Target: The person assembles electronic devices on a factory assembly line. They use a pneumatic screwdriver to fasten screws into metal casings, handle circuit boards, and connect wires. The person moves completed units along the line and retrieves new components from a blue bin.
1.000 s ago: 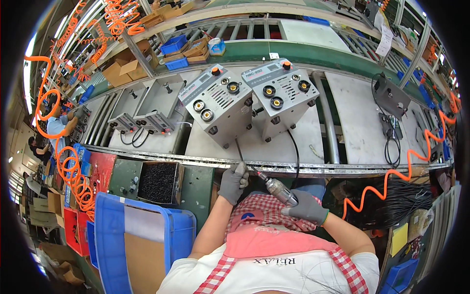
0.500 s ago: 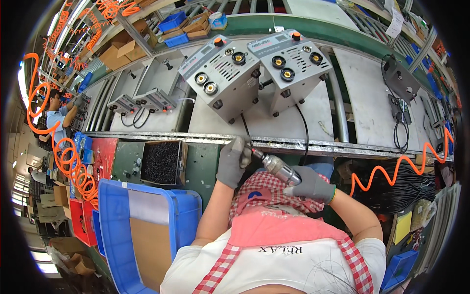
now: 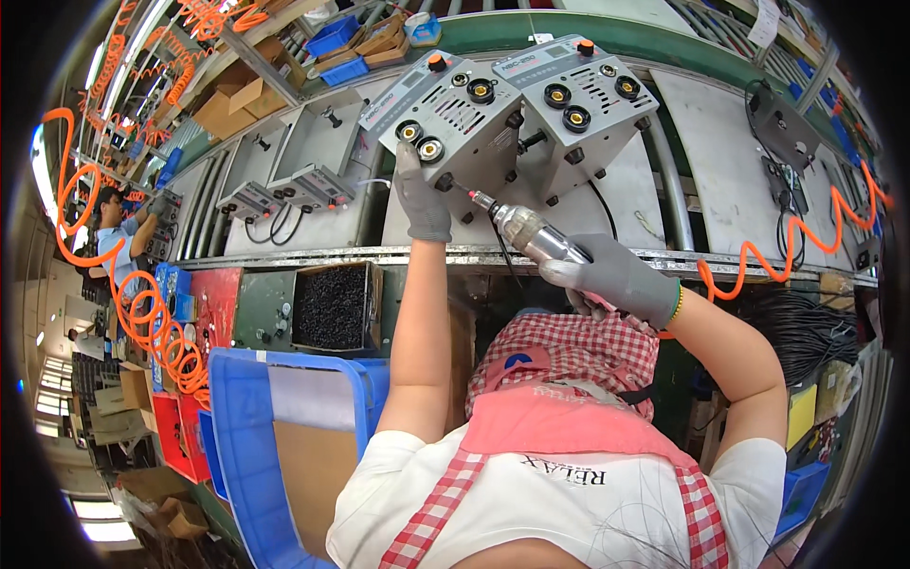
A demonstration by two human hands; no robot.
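Two grey metal power-source boxes, each with an orange knob and round sockets, stand tilted side by side: the left box (image 3: 455, 123) and the right box (image 3: 583, 119). My left hand (image 3: 423, 201), in a grey glove, rests against the lower left corner of the left box, fingers stretched along it and thumb apart. My right hand (image 3: 621, 275), gloved too, is wrapped around a powered screwdriver (image 3: 536, 234). The red-collared tip points up and left, close to a black foot (image 3: 445, 181) on that box's lower corner. Whether the bit touches a screw is too small to tell.
A carton of small black parts (image 3: 332, 308) sits left of my arm, above a blue crate (image 3: 284, 408). More grey panels (image 3: 318, 187) lie on the roller line. Orange coiled hoses (image 3: 806, 242) hang at both sides. Far left, another person (image 3: 118, 232) works.
Both hands have moved up and forward from near my apron to the left box. The left hand has gone to its corner; the screwdriver tip has come up to its lower face.
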